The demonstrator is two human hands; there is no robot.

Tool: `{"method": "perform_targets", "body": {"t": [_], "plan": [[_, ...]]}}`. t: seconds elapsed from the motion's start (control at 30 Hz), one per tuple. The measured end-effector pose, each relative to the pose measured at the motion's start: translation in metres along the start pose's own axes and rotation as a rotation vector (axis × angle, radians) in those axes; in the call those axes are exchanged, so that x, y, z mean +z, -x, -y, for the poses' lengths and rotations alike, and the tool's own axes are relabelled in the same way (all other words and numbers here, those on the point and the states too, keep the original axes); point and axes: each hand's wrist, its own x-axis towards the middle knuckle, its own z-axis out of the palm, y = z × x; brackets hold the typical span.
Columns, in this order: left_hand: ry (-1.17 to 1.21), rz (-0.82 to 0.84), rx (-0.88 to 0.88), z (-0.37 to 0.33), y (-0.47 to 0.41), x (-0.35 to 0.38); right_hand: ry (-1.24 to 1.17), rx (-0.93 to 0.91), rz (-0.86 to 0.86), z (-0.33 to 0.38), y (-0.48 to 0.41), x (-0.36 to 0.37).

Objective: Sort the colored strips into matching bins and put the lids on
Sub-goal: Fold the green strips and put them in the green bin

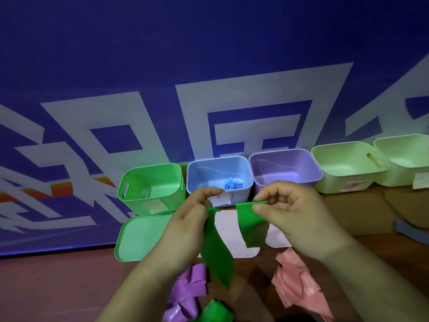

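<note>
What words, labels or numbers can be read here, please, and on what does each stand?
No text can be quoted.
Blue banner backdrop: large white block characters, cropped and distorted, unreadable.
Bright green plastic bin, white paper label: too blurred.
Light blue plastic bin, white paper label: handwriting, too blurred.
Nearer pale green plastic bin, label: too blurred.
Far-right pale green plastic bin, label: too blurred.

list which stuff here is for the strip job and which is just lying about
Job: green strip in left hand and right hand, green bin, blue bin, purple bin, green lid, purple strips, pink strips.
Lying about: blue banner, tan object.
</note>
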Motion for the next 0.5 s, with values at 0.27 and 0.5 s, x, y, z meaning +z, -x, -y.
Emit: {"method": "perform_targets", "body": {"t": [0.27, 0.5], "plan": [[0.094, 0.106, 0.225, 0.009, 0.010, 0.001, 0.041, 0.046, -0.060, 0.000, 0.003, -0.002], [0.196, 0.078, 0.204, 0.015, 0.019, 0.007, -0.105, 0.132, -0.016, 0.007, 0.013, 0.005]]}}
